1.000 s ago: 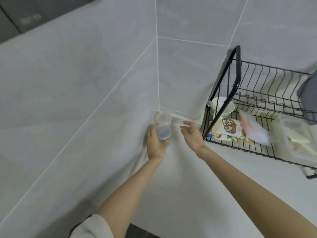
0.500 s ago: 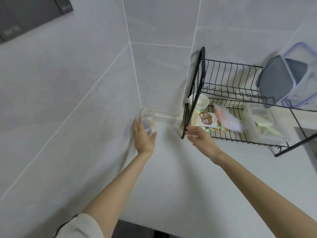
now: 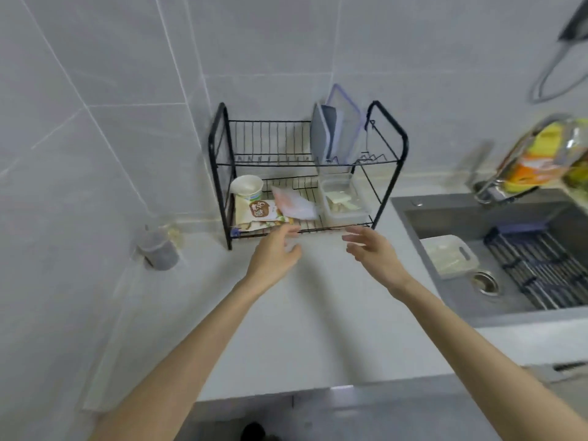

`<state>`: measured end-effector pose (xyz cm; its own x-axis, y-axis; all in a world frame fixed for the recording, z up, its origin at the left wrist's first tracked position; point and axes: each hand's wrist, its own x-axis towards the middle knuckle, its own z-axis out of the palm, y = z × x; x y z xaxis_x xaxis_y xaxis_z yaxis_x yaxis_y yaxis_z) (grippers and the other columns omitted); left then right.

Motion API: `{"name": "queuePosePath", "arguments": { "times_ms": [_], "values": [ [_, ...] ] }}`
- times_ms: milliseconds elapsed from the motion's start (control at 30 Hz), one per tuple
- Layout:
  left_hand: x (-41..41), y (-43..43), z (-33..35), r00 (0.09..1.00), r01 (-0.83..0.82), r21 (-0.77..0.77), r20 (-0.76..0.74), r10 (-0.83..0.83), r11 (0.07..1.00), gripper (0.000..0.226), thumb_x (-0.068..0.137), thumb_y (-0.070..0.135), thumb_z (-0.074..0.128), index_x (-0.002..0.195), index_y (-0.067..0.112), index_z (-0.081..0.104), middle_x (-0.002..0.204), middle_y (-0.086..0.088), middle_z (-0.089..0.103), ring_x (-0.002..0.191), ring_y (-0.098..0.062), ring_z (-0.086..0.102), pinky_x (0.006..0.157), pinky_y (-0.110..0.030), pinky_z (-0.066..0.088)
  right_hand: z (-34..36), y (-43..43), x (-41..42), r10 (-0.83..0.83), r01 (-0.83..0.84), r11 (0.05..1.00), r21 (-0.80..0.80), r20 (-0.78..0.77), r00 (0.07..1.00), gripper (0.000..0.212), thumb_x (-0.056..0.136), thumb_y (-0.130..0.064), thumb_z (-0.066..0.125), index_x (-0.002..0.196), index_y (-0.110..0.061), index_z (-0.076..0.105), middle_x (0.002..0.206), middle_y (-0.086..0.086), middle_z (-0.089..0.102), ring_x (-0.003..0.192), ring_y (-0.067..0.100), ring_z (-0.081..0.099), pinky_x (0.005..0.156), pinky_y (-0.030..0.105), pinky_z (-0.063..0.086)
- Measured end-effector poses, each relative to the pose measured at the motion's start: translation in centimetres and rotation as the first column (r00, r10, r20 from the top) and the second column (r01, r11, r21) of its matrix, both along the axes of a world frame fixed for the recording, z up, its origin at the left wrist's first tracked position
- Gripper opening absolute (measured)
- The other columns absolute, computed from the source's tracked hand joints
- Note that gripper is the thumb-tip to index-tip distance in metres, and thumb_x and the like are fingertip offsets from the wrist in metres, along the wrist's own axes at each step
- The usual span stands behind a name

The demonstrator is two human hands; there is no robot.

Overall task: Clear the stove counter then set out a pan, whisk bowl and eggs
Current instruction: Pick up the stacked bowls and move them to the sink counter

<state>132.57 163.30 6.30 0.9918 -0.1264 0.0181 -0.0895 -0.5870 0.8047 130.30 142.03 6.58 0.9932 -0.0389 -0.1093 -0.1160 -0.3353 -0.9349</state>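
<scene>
Both hands are hovering before the black dish rack (image 3: 405, 144).
Left hand (image 3: 273, 256) and right hand (image 3: 375, 253) are holding nothing, fingers spread wide, above the counter (image 3: 302, 329) just in front of the rack.

"That dish rack (image 3: 404, 144) looks like thin metal wire under a black coat, faintly shiny."

"And the counter (image 3: 302, 313) beneath is smooth and matt, pale like stone. The wall tiles (image 3: 111, 58) carry a soft sheen."

"The sink (image 3: 445, 218) is brushed steel, dull grey; its drain ring (image 3: 485, 283) gleams brighter."

"Clear plastic for the jar (image 3: 158, 249) and the lidded box (image 3: 342, 202), paper for the cup (image 3: 247, 186); the snack packet (image 3: 259, 211) is glossy film."
</scene>
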Motion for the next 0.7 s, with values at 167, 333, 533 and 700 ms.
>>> {"name": "queuePosePath", "arguments": {
  "times_ms": [167,333,533,700],
  "values": [
    [-2.9,-12.1,1.2,0.987,0.161,-0.004,-0.01,-0.161,0.987,0.035,0.088,0.02,0.059,0.122,0.027,0.057,0.111,0.012,0.062,0.099,-0.015,0.062,0.094,-0.035,0.049,0.3,-11.9,-6.9,-0.176,0.176,0.984,-0.003,0.016,0.984,0.03,0.093,-0.01,0.054,0.118,-0.026,0.057,0.114,-0.003,0.066,0.097,0.014,0.064,0.078,0.021,0.047],
    [-6.1,-25.4,2.7,0.933,0.36,-0.015,-0.009,-0.36,0.933,0.033,0.089,0.018,0.057,0.121,0.024,0.057,0.108,0.009,0.065,0.093,-0.015,0.064,0.089,-0.034,0.051,0.8,-23.6,-14.5,-0.353,0.355,0.934,-0.042,0.049,0.934,0.03,0.094,-0.015,0.055,0.124,-0.022,0.057,0.116,-0.002,0.065,0.103,0.011,0.062,0.089,0.026,0.049],
    [-10.1,-40.7,4.8,0.783,0.622,-0.008,0.02,-0.621,0.783,0.036,0.091,0.018,0.057,0.127,0.022,0.055,0.109,0.008,0.065,0.087,-0.01,0.061,0.078,-0.025,0.048,2.1,-35.2,-23.2,-0.608,0.612,0.789,-0.051,0.08,0.79,0.035,0.095,-0.015,0.054,0.129,-0.022,0.055,0.118,-0.005,0.064,0.104,0.014,0.062,0.083,0.025,0.05],
    [-13.6,-53.0,5.8,0.61,0.792,0.018,0.035,-0.792,0.61,0.038,0.091,0.019,0.057,0.129,0.021,0.054,0.116,0.002,0.065,0.091,-0.014,0.064,0.083,-0.027,0.05,2.4,-43.7,-30.0,-0.782,0.787,0.616,-0.029,0.102,0.615,0.034,0.095,-0.017,0.054,0.129,-0.024,0.054,0.118,-0.006,0.063,0.105,0.012,0.061,0.081,0.022,0.048]
  ]
}}
